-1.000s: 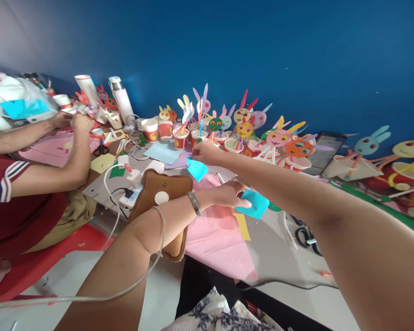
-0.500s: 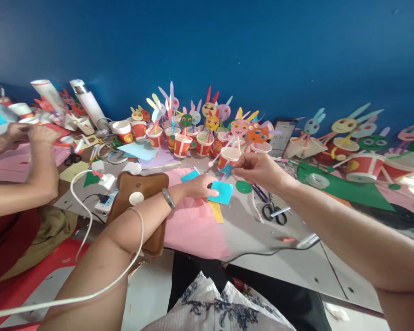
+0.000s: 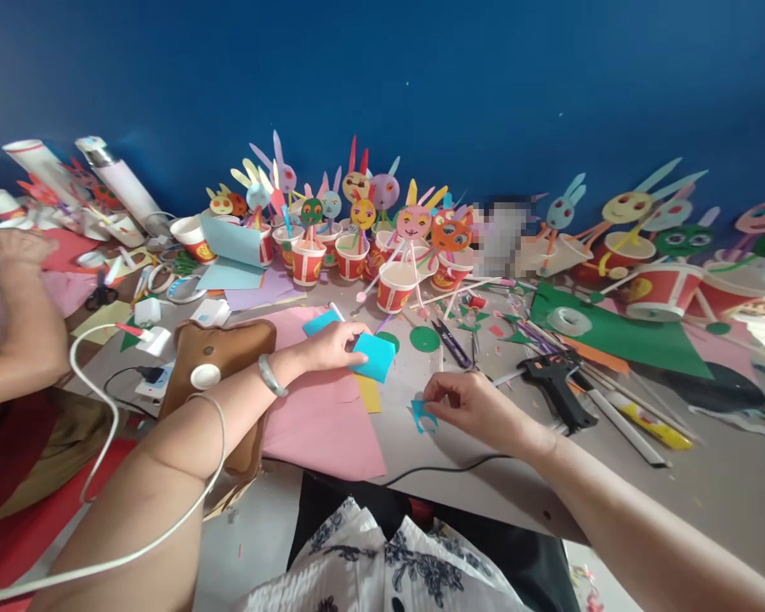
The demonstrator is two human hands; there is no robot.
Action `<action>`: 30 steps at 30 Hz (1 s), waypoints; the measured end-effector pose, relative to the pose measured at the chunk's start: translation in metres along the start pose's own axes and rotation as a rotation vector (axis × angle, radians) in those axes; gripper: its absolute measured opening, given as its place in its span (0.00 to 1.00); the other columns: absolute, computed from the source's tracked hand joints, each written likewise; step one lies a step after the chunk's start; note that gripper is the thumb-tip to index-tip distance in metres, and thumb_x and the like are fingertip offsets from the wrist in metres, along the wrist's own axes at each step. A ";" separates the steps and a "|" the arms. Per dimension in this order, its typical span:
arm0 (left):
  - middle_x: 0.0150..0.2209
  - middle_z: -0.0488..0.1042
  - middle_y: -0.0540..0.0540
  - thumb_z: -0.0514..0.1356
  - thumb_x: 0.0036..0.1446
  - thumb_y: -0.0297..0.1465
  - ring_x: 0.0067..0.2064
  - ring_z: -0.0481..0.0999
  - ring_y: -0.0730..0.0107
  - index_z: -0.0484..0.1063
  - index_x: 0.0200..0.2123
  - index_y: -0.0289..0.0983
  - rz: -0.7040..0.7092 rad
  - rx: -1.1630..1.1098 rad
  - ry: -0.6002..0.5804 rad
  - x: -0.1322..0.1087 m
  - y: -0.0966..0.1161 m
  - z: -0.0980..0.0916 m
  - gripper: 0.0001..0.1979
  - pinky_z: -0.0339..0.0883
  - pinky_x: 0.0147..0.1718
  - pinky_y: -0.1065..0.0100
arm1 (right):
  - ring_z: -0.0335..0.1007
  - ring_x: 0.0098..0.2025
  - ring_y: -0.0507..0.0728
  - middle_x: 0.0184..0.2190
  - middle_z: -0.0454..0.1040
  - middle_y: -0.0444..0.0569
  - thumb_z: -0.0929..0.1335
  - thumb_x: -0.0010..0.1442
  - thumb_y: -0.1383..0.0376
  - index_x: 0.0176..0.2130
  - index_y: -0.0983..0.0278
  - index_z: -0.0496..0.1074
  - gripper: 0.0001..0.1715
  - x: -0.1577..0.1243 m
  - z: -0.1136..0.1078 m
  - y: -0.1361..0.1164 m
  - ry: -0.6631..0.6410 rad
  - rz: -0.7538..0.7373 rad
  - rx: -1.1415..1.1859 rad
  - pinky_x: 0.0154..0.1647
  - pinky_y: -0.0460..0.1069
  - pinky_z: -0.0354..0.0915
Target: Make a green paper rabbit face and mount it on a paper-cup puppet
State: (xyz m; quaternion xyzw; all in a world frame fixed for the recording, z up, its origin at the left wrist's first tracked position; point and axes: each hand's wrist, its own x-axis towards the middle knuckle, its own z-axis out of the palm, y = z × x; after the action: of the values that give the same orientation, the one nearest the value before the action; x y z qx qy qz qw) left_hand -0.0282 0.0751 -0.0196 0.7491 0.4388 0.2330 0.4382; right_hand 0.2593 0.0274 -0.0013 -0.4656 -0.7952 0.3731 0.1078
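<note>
My left hand [image 3: 339, 347] is closed on a blue piece of paper [image 3: 377, 355], pinched at its left side above a pink sheet [image 3: 322, 425]. Between the thumb and fingers of my right hand [image 3: 462, 398] is a small blue paper scrap [image 3: 423, 416] with a curved cut-out, held low over the grey table. A yellow strip [image 3: 370, 393] pokes out beneath the blue piece. Just beyond my hands lie a green paper disc [image 3: 424, 339] and purple-handled thread snips [image 3: 452, 343].
Red paper cups [image 3: 397, 287] with paper rabbit faces line the blue wall. At right lie a black glue gun [image 3: 558, 391] and a green sheet [image 3: 618, 327]. A brown hot-water bag [image 3: 220, 365] sits left; a white cable crosses my left arm. Another person's arm [image 3: 29, 314] is at far left.
My right hand has come down and toward me from beside the cups, carrying the blue scrap. The left hand keeps its blue paper. The view has shifted, bringing the glue gun into sight.
</note>
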 end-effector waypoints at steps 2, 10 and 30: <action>0.33 0.73 0.51 0.65 0.50 0.31 0.33 0.71 0.72 0.73 0.43 0.35 -0.014 0.018 0.007 -0.001 0.000 0.003 0.16 0.62 0.31 0.73 | 0.66 0.22 0.51 0.24 0.78 0.44 0.68 0.58 0.61 0.33 0.60 0.77 0.07 -0.004 0.003 0.002 -0.005 -0.002 -0.060 0.24 0.46 0.59; 0.31 0.76 0.50 0.63 0.55 0.29 0.30 0.69 0.73 0.78 0.42 0.37 -0.058 0.066 0.009 -0.004 0.008 0.017 0.11 0.63 0.33 0.71 | 0.80 0.32 0.57 0.33 0.83 0.46 0.64 0.61 0.67 0.42 0.57 0.74 0.11 -0.011 0.011 0.012 -0.015 -0.088 -0.127 0.32 0.49 0.70; 0.30 0.78 0.48 0.62 0.47 0.24 0.31 0.71 0.74 0.80 0.32 0.34 0.196 -0.029 -0.006 0.022 0.021 0.026 0.08 0.63 0.34 0.72 | 0.75 0.29 0.54 0.36 0.80 0.52 0.61 0.68 0.66 0.44 0.64 0.77 0.16 -0.005 0.022 0.011 0.060 -0.417 -0.617 0.26 0.48 0.56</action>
State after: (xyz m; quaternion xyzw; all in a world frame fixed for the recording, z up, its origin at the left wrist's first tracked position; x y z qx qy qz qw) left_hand 0.0114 0.0775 -0.0156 0.7825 0.3588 0.2790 0.4255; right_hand 0.2580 0.0153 -0.0237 -0.3148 -0.9446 0.0720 0.0592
